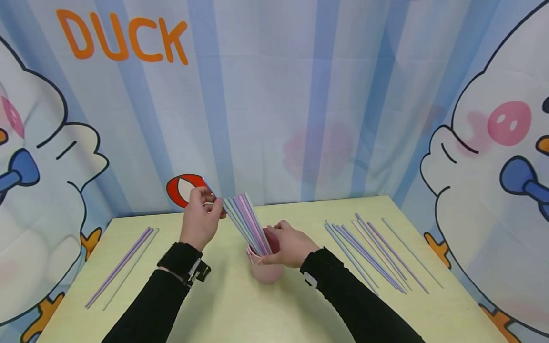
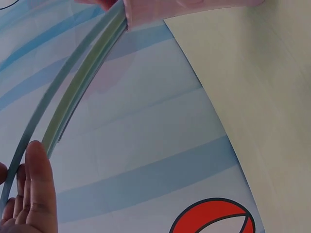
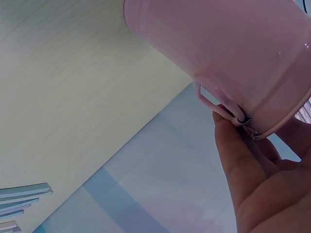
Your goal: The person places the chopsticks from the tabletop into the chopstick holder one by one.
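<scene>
A small pink metal bucket (image 1: 267,274) stands near the middle of the table, with a bundle of pastel straws (image 1: 245,223) leaning left out of it. My right hand (image 1: 293,245) grips the bucket at its rim. In the right wrist view, its fingers are at the wire handle lug (image 3: 209,98). Up and left of the bucket, my left hand (image 1: 200,216) pinches a blue straw (image 2: 47,97) near its upper end. That straw slants down to the bucket's mouth beside the others. Its lower end is hidden in the left wrist view.
Several loose straws in blue, purple, pink and green (image 1: 369,252) lie on the right of the pale table (image 1: 223,309). Purple straws (image 1: 117,269) and a pale green straw (image 1: 133,267) lie on the left. A striped duck curtain (image 1: 266,95) hangs behind the table.
</scene>
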Available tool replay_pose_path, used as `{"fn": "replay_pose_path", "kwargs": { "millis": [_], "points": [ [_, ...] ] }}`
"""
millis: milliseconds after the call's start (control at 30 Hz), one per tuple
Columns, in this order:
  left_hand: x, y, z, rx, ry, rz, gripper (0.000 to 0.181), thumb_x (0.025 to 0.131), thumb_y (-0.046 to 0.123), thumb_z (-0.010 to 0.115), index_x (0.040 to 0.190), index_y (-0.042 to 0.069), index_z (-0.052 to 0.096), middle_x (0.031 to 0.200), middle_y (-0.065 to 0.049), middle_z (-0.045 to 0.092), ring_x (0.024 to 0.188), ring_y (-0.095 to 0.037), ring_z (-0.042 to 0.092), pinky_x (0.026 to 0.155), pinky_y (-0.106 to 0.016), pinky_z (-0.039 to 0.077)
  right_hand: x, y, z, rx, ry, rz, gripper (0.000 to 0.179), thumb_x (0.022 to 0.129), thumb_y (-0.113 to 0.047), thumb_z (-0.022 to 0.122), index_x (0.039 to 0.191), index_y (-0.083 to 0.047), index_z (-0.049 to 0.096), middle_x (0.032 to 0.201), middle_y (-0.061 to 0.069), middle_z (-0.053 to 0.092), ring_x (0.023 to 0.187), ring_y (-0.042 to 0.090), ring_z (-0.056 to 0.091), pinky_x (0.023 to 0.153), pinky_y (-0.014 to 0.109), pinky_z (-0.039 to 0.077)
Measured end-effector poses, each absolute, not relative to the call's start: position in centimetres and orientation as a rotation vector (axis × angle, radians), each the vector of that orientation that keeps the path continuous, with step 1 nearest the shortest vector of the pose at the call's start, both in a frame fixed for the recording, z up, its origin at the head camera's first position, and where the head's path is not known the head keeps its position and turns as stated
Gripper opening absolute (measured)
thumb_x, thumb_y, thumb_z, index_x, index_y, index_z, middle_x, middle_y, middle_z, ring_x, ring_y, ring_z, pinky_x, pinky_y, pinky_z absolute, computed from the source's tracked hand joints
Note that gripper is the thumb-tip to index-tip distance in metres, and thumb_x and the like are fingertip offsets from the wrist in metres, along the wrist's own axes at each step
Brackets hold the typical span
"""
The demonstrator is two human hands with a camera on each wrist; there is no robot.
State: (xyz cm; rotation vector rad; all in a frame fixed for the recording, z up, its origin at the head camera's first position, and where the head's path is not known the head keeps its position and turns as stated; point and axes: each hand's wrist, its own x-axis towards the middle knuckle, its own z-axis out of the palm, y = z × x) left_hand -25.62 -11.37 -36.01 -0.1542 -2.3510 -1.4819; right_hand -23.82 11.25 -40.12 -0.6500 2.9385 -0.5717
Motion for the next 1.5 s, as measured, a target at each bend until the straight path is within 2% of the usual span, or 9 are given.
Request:
{"fn": "replay_pose_path", "kwargs": {
  "millis": [267,533,900,1167,1500],
  "points": [
    [-25.5,-11.3,-37.4,-0.162,-2.444,-1.414,0.033,0.101,0.022,0.053,0.123,0.0,0.043,0.101,-0.017,0.062,0.079,-0.024,0.069,0.077,-0.04,0.061,-24.0,11.3,-40.4,-0.66,2.942,-0.564,0.087,0.073,-0.061,0.075,0.144,-0.016,0.051,0.12,0.006,0.05,0.098,0.019,0.058,0.089,0.037,0.053],
    [-25.3,-11.1,-38.2,-0.124,-2.551,-1.363,0.029,0.1,0.025,0.054,0.117,0.003,0.047,0.099,-0.014,0.064,0.077,-0.023,0.067,0.072,-0.04,0.06,-24.2,11.3,-40.5,-0.672,2.937,-0.581,0.086,0.073,-0.061,0.075,0.142,-0.017,0.052,0.118,0.005,0.05,0.096,0.019,0.058,0.088,0.037,0.054],
    [-25.3,-11.0,-39.0,-0.162,-2.622,-1.328,0.026,0.1,0.025,0.055,0.115,0.004,0.051,0.098,-0.012,0.063,0.076,-0.021,0.065,0.07,-0.037,0.059,-24.1,11.3,-40.5,-0.695,2.935,-0.591,0.082,0.073,-0.06,0.075,0.14,-0.018,0.054,0.115,0.004,0.05,0.094,0.018,0.058,0.086,0.036,0.054],
    [-25.1,-11.3,-39.4,-0.171,-2.644,-1.336,0.025,0.1,0.025,0.055,0.114,0.005,0.053,0.098,-0.012,0.062,0.077,-0.021,0.065,0.071,-0.037,0.059,-24.1,11.3,-40.5,-0.681,2.932,-0.589,0.087,0.073,-0.058,0.076,0.144,-0.014,0.05,0.116,0.005,0.05,0.094,0.017,0.059,0.086,0.035,0.054],
    [-25.2,-13.2,-40.8,-0.19,-2.689,-1.213,0.027,0.1,0.026,0.054,0.116,0.004,0.056,0.095,-0.01,0.064,0.08,-0.022,0.064,0.071,-0.039,0.056,-24.3,11.3,-40.8,-0.696,2.947,-0.584,0.083,0.074,-0.057,0.076,0.142,-0.014,0.052,0.114,0.005,0.05,0.093,0.017,0.059,0.085,0.035,0.054]
  ]
}}
